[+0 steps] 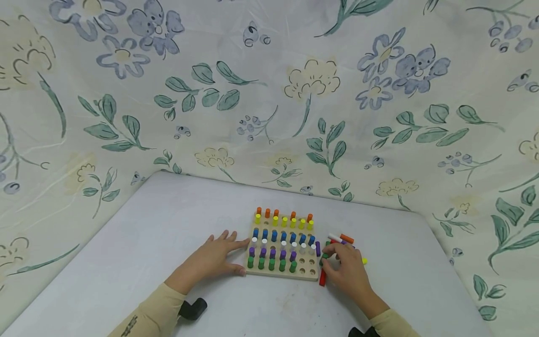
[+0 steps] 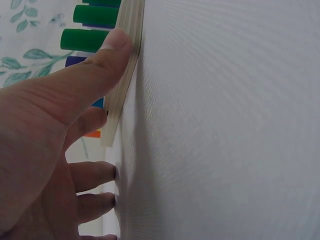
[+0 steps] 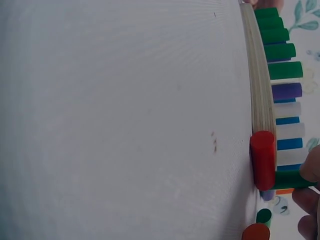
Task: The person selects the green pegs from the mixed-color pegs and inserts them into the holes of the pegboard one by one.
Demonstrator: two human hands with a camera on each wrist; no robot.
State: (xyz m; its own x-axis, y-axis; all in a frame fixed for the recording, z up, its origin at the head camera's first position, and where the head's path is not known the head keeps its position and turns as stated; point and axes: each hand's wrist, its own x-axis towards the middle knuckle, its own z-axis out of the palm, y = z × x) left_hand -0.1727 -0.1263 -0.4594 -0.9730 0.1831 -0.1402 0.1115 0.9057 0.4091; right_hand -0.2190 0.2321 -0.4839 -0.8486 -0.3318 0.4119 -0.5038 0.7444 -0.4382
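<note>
A wooden pegboard (image 1: 286, 275) holds rows of orange, yellow, blue, white, purple and green pegs. Several holes stand bare, including those at the right of the green and purple rows. My left hand (image 1: 214, 256) rests at the board's left side, fingers spread. In the left wrist view its thumb (image 2: 117, 45) touches the board's edge (image 2: 131, 55). Just off the right side, my right hand (image 1: 347, 269) pinches a green peg (image 3: 290, 179) between thumb and finger. A red peg (image 1: 322, 277) lies near it, against the board's front right corner.
Loose pegs lie right of the board: a purple peg (image 1: 317, 248) by its edge, a white peg (image 1: 335, 238), an orange peg (image 1: 347, 238) and a yellow peg (image 1: 364, 260) partly behind the hand. The white table (image 1: 189, 201) meets a floral cloth (image 1: 261, 117) at the back.
</note>
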